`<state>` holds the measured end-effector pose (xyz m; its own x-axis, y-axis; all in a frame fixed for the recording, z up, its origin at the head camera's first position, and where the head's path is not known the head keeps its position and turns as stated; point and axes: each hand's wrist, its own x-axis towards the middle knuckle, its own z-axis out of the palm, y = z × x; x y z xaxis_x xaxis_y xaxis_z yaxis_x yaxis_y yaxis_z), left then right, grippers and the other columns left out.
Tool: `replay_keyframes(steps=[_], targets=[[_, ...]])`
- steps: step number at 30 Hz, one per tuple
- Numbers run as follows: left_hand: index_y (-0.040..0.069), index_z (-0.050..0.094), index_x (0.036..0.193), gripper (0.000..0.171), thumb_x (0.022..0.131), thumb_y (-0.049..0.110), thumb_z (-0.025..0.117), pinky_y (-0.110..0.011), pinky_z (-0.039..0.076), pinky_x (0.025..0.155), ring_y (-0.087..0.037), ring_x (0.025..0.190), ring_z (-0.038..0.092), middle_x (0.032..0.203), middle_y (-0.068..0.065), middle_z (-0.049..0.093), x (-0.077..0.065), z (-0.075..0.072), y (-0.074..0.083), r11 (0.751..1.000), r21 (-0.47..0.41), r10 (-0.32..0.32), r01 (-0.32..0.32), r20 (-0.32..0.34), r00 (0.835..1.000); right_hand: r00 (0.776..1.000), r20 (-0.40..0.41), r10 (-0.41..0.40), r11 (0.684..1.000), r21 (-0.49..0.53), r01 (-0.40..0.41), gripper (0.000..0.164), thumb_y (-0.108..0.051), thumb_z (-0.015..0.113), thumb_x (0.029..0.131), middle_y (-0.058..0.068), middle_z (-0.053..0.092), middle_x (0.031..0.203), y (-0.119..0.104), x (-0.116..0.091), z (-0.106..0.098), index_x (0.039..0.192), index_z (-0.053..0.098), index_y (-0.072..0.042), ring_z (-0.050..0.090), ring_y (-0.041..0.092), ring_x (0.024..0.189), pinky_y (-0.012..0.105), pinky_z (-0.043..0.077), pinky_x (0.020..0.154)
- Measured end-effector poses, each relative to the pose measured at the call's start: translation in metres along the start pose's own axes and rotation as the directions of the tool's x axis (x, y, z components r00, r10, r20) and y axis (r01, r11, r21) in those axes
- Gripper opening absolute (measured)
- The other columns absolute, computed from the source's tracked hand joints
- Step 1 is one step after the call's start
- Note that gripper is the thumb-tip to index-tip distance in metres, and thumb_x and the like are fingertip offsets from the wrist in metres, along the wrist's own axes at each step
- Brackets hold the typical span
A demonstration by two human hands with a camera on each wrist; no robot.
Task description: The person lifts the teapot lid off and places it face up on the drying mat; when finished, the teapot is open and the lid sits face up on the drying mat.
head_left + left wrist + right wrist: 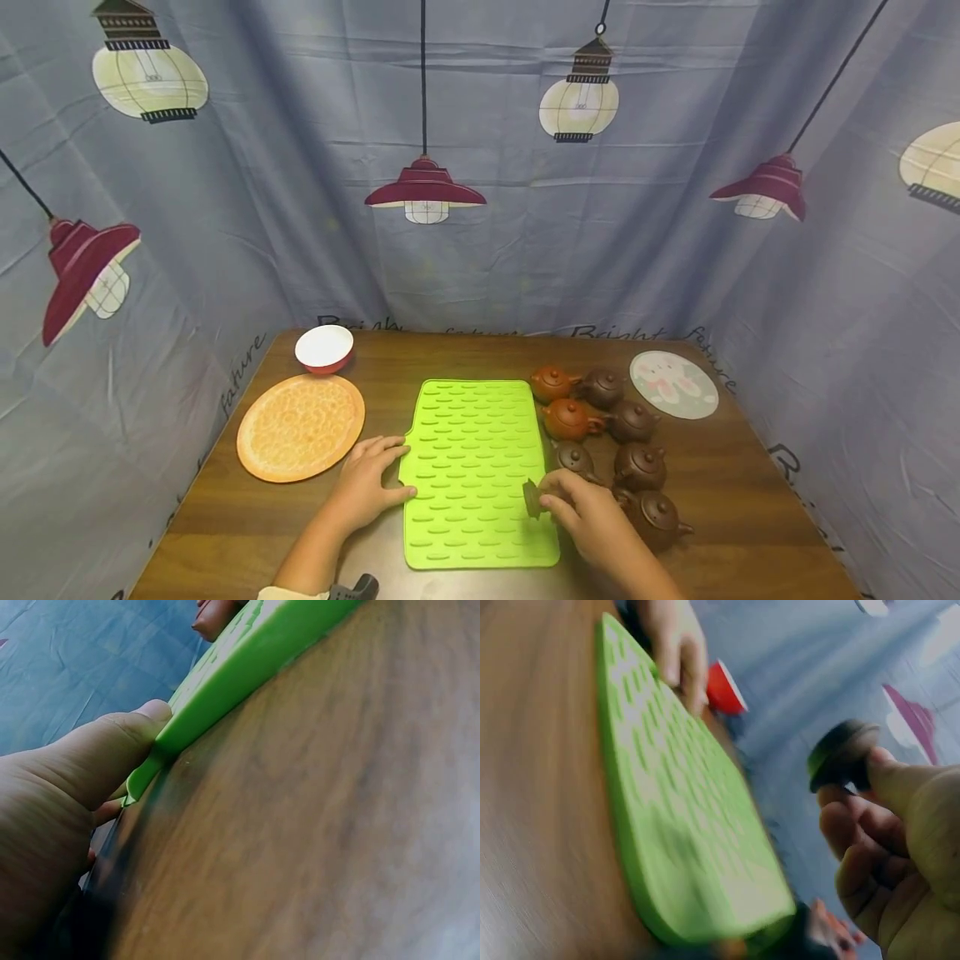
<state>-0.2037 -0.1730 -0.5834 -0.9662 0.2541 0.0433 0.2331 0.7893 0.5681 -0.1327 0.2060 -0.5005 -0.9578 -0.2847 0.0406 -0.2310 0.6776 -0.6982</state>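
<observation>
My left hand (364, 483) rests at the left edge of a lime-green ridged mat (472, 475), fingers and thumb spread either side of its notch. In the left wrist view, the thumb touches the side of the mat. My right hand (588, 517) pinches a small dark brown lid (844, 754) between thumb and fingers, tipped on its side over the mat's right edge. Beside that hand stand several dark brown teapots, the closest being a teapot (656, 518) to its right and another teapot (573, 457) just beyond it.
Farther back are two reddish-orange teapots, one orange teapot (568, 419) among them. A round rabbit-print mat (673, 385) lies at the back right. On the left are a round orange mat (300, 427) and a red bowl (324, 348) with a white inside. Curtains enclose the wooden table (720, 500).
</observation>
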Motion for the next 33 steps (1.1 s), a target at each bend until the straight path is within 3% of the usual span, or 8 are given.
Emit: replay_keyframes(steps=[3, 9, 20, 30, 33], targets=[[0.020, 0.061, 0.147, 0.076, 0.083, 0.055, 0.085, -0.074, 0.026, 0.120, -0.036, 0.154, 0.029, 0.162, 0.002, 0.047, 0.000, 0.000, 0.000, 1.000, 0.001, 0.003, -0.003, 0.007, 1.000, 0.999, 0.044, 0.014, 0.992, 0.128, -0.019, 0.019, -0.038, 0.063, 0.105, -0.009, 0.074, 0.093, -0.007, 0.004, 0.014, 0.115, 0.066, -0.021, 0.070, 0.011, 0.083, 0.024, 0.056, 0.068], [0.021, 0.061, 0.147, 0.075, 0.084, 0.054, 0.085, -0.074, 0.025, 0.120, -0.036, 0.154, 0.029, 0.162, 0.001, 0.047, 0.000, -0.001, 0.000, 1.000, -0.012, 0.006, -0.006, 0.005, 1.000, 0.991, 0.118, 0.058, 0.939, 0.332, -0.095, 0.025, -0.033, 0.067, 0.103, -0.001, 0.078, 0.100, -0.015, 0.014, 0.037, 0.119, 0.065, -0.013, 0.075, 0.024, 0.087, 0.027, 0.058, 0.069], [0.020, 0.060, 0.147, 0.075, 0.084, 0.051, 0.086, -0.075, 0.022, 0.120, -0.037, 0.154, 0.027, 0.162, 0.000, 0.046, -0.001, -0.001, 0.001, 0.999, -0.041, 0.005, -0.005, 0.002, 1.000, 0.966, 0.231, 0.117, 0.814, 0.534, -0.226, 0.019, -0.021, 0.068, 0.102, 0.007, 0.075, 0.078, -0.030, 0.041, 0.077, 0.115, 0.070, -0.007, 0.070, 0.018, 0.068, 0.029, 0.060, 0.061], [0.019, 0.060, 0.147, 0.076, 0.084, 0.054, 0.084, -0.077, 0.022, 0.119, -0.037, 0.154, 0.026, 0.163, 0.000, 0.045, -0.003, -0.002, 0.002, 0.999, -0.049, 0.009, -0.009, 0.002, 1.000, 0.948, 0.268, 0.172, 0.805, 0.516, -0.292, 0.009, -0.014, 0.067, 0.101, 0.007, 0.072, 0.078, -0.043, 0.049, 0.110, 0.107, 0.072, -0.011, 0.065, 0.014, 0.058, 0.019, 0.047, 0.046], [0.019, 0.060, 0.147, 0.076, 0.084, 0.054, 0.084, -0.077, 0.023, 0.118, -0.037, 0.154, 0.026, 0.163, -0.001, 0.045, -0.003, -0.001, 0.002, 0.999, -0.053, 0.010, -0.010, 0.000, 1.000, 0.945, 0.267, 0.186, 0.826, 0.478, -0.298, 0.005, -0.012, 0.068, 0.100, 0.004, 0.072, 0.082, -0.044, 0.051, 0.116, 0.103, 0.071, -0.012, 0.066, 0.014, 0.056, 0.016, 0.040, 0.042]])
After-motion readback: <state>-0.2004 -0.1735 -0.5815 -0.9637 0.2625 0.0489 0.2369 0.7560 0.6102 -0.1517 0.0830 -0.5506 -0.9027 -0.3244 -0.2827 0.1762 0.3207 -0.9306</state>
